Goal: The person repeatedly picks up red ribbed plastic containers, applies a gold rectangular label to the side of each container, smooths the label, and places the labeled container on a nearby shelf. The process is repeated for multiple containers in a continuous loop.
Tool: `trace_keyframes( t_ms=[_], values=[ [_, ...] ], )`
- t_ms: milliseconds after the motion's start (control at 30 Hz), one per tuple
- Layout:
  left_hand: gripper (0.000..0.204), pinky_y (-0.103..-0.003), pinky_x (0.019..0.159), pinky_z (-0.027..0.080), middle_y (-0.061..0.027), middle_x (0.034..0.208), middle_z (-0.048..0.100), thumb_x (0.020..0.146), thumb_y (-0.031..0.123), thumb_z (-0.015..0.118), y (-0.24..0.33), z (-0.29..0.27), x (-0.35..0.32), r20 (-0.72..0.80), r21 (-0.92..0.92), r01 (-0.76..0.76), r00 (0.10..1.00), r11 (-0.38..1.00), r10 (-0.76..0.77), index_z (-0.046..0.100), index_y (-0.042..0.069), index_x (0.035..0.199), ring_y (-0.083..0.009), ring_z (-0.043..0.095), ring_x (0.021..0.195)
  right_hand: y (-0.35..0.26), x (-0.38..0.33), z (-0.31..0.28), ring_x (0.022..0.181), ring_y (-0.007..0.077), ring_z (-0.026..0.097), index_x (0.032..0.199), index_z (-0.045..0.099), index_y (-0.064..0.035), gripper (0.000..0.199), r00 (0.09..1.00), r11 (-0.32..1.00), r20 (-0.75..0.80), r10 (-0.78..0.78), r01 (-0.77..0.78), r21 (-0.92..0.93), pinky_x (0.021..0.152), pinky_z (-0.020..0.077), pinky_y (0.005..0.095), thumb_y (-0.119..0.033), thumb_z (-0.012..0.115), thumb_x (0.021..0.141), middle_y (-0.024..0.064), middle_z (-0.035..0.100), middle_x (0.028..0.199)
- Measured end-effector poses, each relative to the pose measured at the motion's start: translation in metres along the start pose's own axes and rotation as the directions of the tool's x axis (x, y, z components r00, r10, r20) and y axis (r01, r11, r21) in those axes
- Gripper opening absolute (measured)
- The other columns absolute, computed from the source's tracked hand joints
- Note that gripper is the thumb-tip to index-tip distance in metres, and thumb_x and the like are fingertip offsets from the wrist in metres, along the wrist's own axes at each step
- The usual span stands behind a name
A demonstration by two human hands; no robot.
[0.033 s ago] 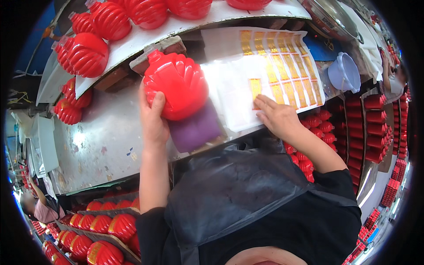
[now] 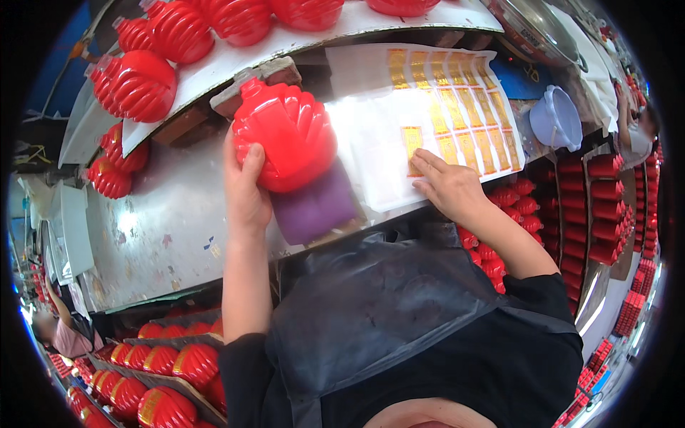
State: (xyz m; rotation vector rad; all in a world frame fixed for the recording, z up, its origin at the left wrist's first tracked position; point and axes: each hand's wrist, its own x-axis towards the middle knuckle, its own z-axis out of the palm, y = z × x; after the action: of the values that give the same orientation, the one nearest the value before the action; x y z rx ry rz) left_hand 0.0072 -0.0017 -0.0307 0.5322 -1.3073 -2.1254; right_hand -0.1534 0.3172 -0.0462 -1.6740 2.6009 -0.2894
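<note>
My left hand (image 2: 246, 182) grips a glossy red ribbed bottle (image 2: 285, 139) by its left side, thumb on the front. The neck points away from me, and a smooth panel shows between the ribs. Below the bottle lies a purple pad (image 2: 314, 210). To the right, a white backing sheet (image 2: 378, 175) carries rows of gold labels (image 2: 449, 110). One gold label (image 2: 412, 143) sits apart at the left of the lowest row. My right hand (image 2: 449, 185) rests its outstretched fingertips at that label's lower right edge, thumb apart from them.
More red bottles (image 2: 178, 32) line a raised white shelf (image 2: 300, 44) along the far side. A lavender bucket (image 2: 556, 118) stands right of the sheet. Racks of red bottles (image 2: 168, 406) fill the lower left. Stacked red pieces (image 2: 605, 207) stand at right. Other people appear at both edges.
</note>
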Motion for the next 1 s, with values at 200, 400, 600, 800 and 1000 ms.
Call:
trace_keyframes(
  t_ms=[200,400,600,800,1000],
  values=[
    [0.062,-0.038,0.112,0.048,-0.0113,0.144,0.059,0.101,0.013,0.07,0.01,0.009,-0.007,-0.002,-0.091,0.094,0.996,0.991,-0.094,0.041,0.003,0.156,-0.0208,0.059,0.13,-0.011,-0.029,0.0,0.082,0.0286,0.075,0.135,0.065,-0.0043,0.054,0.998,1.0,0.055,-0.025,0.026,-0.015,0.066,0.0591,0.0368,-0.027,0.08,0.088,0.0109,0.064,0.144],
    [0.071,-0.038,0.113,0.047,-0.0119,0.146,0.058,0.098,0.02,0.076,0.011,0.0,-0.008,0.003,-0.029,0.121,0.993,0.992,-0.121,0.039,0.003,0.157,-0.021,0.058,0.132,0.008,-0.05,0.008,0.073,0.0249,0.074,0.126,0.071,-0.0055,0.044,0.968,0.972,-0.089,-0.234,0.231,-0.043,0.063,0.0581,0.0333,-0.014,0.082,0.084,0.0146,0.074,0.123],
    [0.076,-0.038,0.114,0.046,-0.0132,0.146,0.058,0.096,0.019,0.077,0.012,-0.003,-0.006,-0.01,-0.013,0.145,0.989,0.989,-0.145,0.038,0.001,0.158,-0.0212,0.058,0.132,0.0,0.017,-0.053,0.065,0.0044,0.059,0.097,0.081,0.0025,0.022,0.83,0.527,0.415,0.371,-0.557,0.642,0.061,0.0498,0.0255,-0.017,0.07,0.098,0.0064,0.075,0.076],
    [0.077,-0.037,0.111,0.048,-0.014,0.144,0.058,0.095,0.016,0.077,0.023,-0.002,-0.004,0.014,0.067,0.169,0.985,0.983,-0.17,0.037,0.001,0.159,-0.0203,0.059,0.128,-0.035,0.129,-0.114,0.053,0.0073,0.062,0.103,0.078,0.0045,0.025,0.926,0.326,0.315,0.206,-0.369,0.87,0.048,0.0473,0.0208,-0.019,0.072,0.1,0.006,0.076,0.084],
    [0.077,-0.036,0.108,0.049,-0.0147,0.142,0.058,0.095,0.018,0.076,0.025,-0.002,-0.006,0.003,0.146,0.091,0.996,0.985,-0.093,0.036,0.001,0.158,-0.0203,0.059,0.127,-0.099,0.172,-0.107,0.063,0.0178,0.071,0.103,0.073,-0.0018,0.019,0.749,0.781,-0.448,-0.488,0.604,0.16,0.054,0.0545,0.0293,-0.005,0.076,0.084,0.012,0.075,0.096]
  ],
)
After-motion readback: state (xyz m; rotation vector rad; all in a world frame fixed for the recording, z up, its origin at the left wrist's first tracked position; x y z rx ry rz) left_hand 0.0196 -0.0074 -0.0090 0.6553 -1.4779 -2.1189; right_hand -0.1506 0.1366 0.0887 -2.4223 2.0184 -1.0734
